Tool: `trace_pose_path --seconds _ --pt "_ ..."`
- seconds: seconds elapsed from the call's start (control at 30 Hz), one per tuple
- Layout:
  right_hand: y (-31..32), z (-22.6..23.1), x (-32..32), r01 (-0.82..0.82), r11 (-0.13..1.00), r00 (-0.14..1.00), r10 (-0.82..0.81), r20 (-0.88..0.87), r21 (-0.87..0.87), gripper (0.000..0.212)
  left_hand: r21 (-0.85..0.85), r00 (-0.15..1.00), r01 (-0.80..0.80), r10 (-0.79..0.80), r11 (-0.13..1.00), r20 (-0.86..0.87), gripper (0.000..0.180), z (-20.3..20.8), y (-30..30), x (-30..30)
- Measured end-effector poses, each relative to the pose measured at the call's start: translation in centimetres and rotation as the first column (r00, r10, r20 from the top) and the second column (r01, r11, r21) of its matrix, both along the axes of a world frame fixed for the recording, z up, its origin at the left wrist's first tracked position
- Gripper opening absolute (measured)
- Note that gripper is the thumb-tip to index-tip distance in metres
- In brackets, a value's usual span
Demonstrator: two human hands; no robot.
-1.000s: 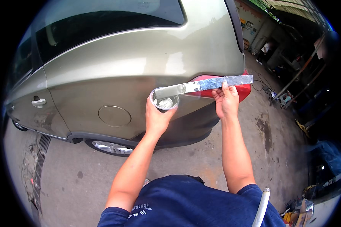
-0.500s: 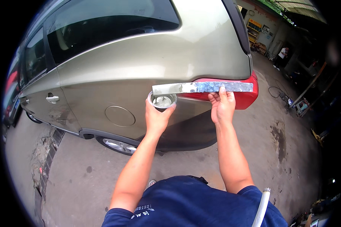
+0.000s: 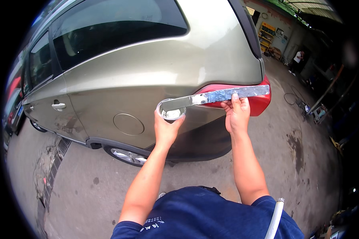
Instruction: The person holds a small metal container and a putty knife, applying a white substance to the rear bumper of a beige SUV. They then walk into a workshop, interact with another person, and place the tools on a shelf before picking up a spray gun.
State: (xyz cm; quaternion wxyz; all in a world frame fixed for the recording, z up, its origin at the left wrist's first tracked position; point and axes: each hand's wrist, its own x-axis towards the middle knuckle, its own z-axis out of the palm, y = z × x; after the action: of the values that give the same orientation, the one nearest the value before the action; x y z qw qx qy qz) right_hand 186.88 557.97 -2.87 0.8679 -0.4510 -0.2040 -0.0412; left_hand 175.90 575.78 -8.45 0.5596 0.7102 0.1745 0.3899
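My left hand [image 3: 166, 129] is wrapped round a clear plastic cup [image 3: 172, 116] with pale greenish-grey liquid in it. Between thumb and fingers, my right hand [image 3: 237, 111] grips a long flat mixing stick [image 3: 216, 96]. Blue and white dried marks cover the stick's middle, and its left end is coated grey-green. That end reaches into the mouth of the cup, the rest slanting up to the right. Behind both hands stands a champagne-coloured car [image 3: 147, 71], its red tail light [image 3: 262, 104] just beyond the stick.
The car's rear wheel [image 3: 127, 155] and dark lower bumper [image 3: 199, 143] are below the cup. A pale hose [image 3: 275, 219] hangs over my right side. Along the concrete floor at left runs a drain grate [image 3: 56, 163]. A person [image 3: 297, 59] stands far right near yellow shelves [image 3: 266, 36].
The stick's left end has dipped from above the rim into the cup, so the stick now slants instead of lying level. The view has shifted slightly.
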Motion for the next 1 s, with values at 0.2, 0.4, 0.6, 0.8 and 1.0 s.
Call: trace_pose_path --seconds 0.2,0.4,0.6,0.8,1.0 --pt "-1.7 1.9 -4.2 0.149 0.929 0.928 -0.013 0.372 -0.339 0.016 0.079 0.989 0.143 -0.144 0.987 0.015 0.065 -2.5 -2.2 -1.9" --pt "-3.2 -2.1 -3.0 0.267 0.751 0.855 0.105 0.508 -0.604 0.015 0.012 0.99 0.13 -0.129 0.991 -0.051 0.072 -6.3 -6.9 -2.0" --pt "-7.1 -4.7 -0.1 0.002 0.787 0.932 0.223 0.287 -0.618 0.014 0.007 0.998 0.0 0.0 1.0 -0.055 0.072 -11.1 -12.5 -0.2" --pt "-11.1 -4.3 4.4 -0.13 0.826 0.939 0.28 0.199 -0.549 0.013 -0.012 0.986 -0.153 0.152 0.988 -0.069 0.076 -12.5 -16.9 2.1" --pt "-13.5 -5.0 7.7 -0.204 0.869 0.932 0.313 0.183 -0.45 0.015 0.038 0.964 -0.261 0.262 0.965 -0.038 0.075 -12.7 -18.1 3.7"
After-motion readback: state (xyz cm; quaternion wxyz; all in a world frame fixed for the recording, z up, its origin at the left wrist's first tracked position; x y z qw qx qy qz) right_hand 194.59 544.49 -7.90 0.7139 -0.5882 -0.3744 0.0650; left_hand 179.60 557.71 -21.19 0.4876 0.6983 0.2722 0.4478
